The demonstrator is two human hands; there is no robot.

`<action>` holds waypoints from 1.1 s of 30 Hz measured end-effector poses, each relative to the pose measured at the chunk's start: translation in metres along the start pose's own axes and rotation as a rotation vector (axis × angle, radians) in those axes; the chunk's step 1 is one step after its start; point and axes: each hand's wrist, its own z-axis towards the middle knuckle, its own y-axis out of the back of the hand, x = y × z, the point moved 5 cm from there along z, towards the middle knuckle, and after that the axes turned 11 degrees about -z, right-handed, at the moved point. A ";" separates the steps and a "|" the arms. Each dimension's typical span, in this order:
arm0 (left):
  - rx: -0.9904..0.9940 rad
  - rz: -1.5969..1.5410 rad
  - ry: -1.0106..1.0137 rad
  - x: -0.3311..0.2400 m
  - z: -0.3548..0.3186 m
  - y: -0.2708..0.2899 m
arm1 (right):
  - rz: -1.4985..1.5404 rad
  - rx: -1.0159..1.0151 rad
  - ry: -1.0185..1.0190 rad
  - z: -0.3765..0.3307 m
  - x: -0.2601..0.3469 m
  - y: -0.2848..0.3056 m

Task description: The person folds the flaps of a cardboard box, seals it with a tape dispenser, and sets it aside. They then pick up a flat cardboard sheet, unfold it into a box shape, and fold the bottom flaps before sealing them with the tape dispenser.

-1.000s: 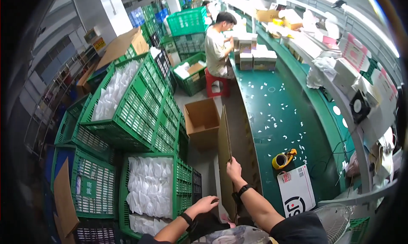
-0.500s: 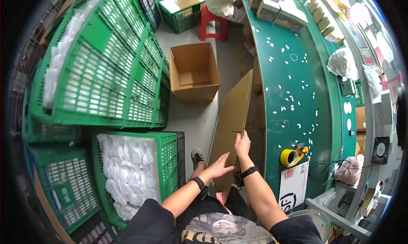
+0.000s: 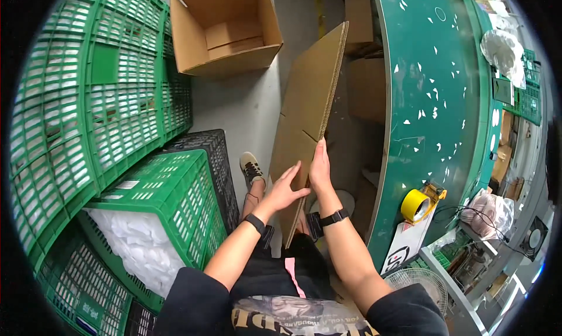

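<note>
A flattened cardboard box [image 3: 304, 96] stands on edge in front of me, tilted, its folded layers showing along the right edge. My right hand [image 3: 320, 169] grips that right edge, fingertips pointing up along it. My left hand [image 3: 287, 189] lies against the board's left face, with fingers stretched and the thumb apart, near the same edge. The board's lower end comes down between my forearms, close to my lap. Beyond it, on the floor, stands an open, set-up cardboard box [image 3: 234, 37] with nothing visible inside.
Green crates [image 3: 123, 72] are stacked at left; a nearer crate [image 3: 187, 201] holds white wrapped items. On the right, a green-topped table [image 3: 404, 154] bears white paper scraps, a yellow tape roll in a dispenser [image 3: 417, 206] and a white package [image 3: 407, 242]. Below it stands a fan [image 3: 418, 283].
My view has tipped downward and nearer, so the open box and table sit higher in it. Both hands stay at the flattened box, which now stands steeper.
</note>
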 end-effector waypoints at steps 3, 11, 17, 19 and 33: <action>-0.042 0.017 -0.014 -0.001 -0.002 0.007 | 0.170 -0.013 0.078 0.004 0.003 -0.011; -0.299 0.409 -0.053 -0.037 -0.029 0.022 | -0.067 0.054 0.039 -0.002 0.001 0.027; -0.466 0.704 -0.019 -0.062 -0.035 0.050 | -0.089 -0.060 0.030 0.004 -0.015 0.051; -0.555 0.682 -0.012 -0.062 -0.040 0.074 | -0.098 -0.069 0.021 0.001 -0.020 0.060; -0.875 0.709 -0.134 -0.090 -0.022 0.166 | -0.507 0.082 -0.174 -0.095 -0.111 0.090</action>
